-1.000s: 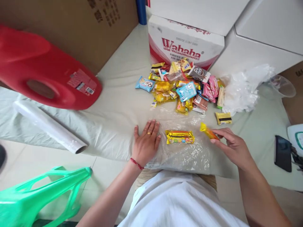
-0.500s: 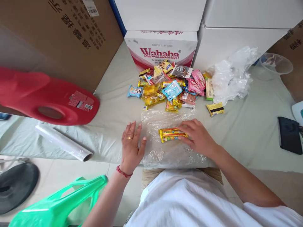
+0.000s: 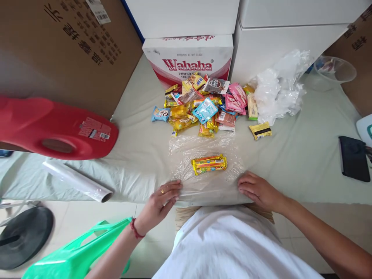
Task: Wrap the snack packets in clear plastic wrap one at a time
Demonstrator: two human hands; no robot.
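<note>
A sheet of clear cling film (image 3: 203,190) lies spread on the cloth in front of me, its near edge along the table's front. On its middle rest a few yellow-and-orange wrapped snack sticks (image 3: 209,164), side by side and touched by neither hand. My left hand (image 3: 164,197) is at the near left corner of the film, fingers and thumb closed on its edge. At the near right corner, my right hand (image 3: 258,190) has its fingers curled over the film's edge; its thumb is mostly hidden.
Behind the film lies a heap of wrapped snacks (image 3: 205,110) against a Wahaha carton (image 3: 188,58). Crumpled clear bags (image 3: 277,93) and a yellow packet (image 3: 260,131) lie to the right, a phone (image 3: 353,159) farther out. A red jug (image 3: 58,130) and film roll (image 3: 77,181) are left.
My right hand has let go of the snack sticks and moved to the film's near right corner. My left hand has come down towards me to the near left corner. The view has shifted slightly.
</note>
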